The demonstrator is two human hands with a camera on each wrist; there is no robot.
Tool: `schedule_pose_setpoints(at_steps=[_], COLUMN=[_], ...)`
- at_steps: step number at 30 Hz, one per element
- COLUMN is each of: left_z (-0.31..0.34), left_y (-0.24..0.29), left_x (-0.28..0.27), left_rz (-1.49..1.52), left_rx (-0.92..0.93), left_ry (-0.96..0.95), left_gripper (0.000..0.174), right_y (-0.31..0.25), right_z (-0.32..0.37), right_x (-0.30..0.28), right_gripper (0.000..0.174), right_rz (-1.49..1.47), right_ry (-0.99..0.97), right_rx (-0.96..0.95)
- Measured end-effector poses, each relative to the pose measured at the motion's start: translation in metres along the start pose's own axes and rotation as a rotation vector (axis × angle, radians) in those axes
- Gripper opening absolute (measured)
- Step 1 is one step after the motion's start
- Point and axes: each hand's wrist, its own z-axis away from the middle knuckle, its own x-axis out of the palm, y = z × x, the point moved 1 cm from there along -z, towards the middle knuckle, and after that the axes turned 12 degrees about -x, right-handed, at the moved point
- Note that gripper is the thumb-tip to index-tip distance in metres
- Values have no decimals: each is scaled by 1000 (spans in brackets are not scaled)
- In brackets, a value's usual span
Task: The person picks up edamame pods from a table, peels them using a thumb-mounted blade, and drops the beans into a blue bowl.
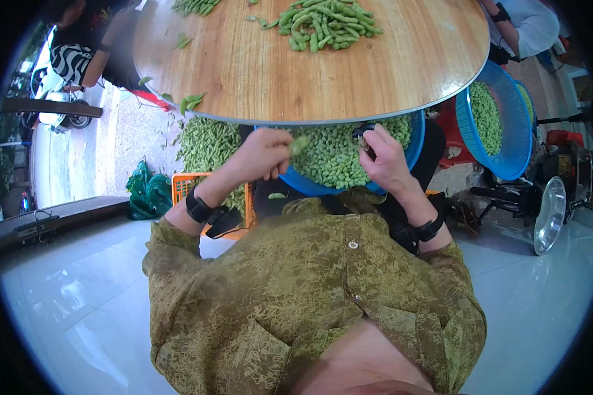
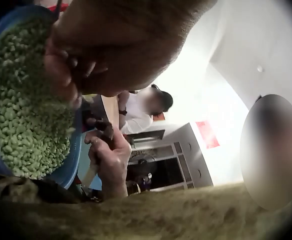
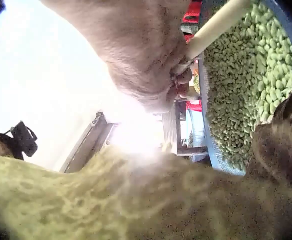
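My left hand [image 1: 263,155] is over the left side of a blue basin [image 1: 415,141], its fingers curled and pinching a blurred green bean pod [image 1: 299,145]. Shelled green beans [image 1: 333,158] fill much of the basin. My right hand [image 1: 387,161] is at the basin's right side, fingers bent around a small dark object [image 1: 360,132]; I cannot tell what kind it is. In the left wrist view the same dark object [image 2: 105,128] shows at the right hand's fingertips. The right wrist view shows the back of that hand [image 3: 141,55], its grip mostly hidden.
A round wooden table [image 1: 263,79] overhangs the basin, with a pile of pods [image 1: 323,25] on it. More pods [image 1: 204,141] lie heaped at left by an orange crate [image 1: 178,187]. Another blue basin [image 1: 517,155] of beans and a metal bowl [image 1: 550,216] stand at right. Other people sit across.
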Motion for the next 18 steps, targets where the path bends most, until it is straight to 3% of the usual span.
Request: schedule_pose_setpoints(at_steps=[4, 10, 15, 18], left_z=[-3, -5, -9, -6], left_y=[14, 34, 37, 34], left_x=[8, 22, 23, 25], left_rz=[34, 62, 42, 22], left_rx=[93, 161, 230, 250], left_ry=[-13, -75, -54, -22], left_gripper=[15, 22, 23, 23], right_y=[-11, -22, -15, -12], right_z=[-12, -33, -41, -39], right_x=[-2, 6, 10, 15], right_gripper=[20, 21, 14, 10], right_rz=[-46, -377, -304, -284], right_ry=[-2, 71, 85, 110], right_rx=[86, 185, 205, 93])
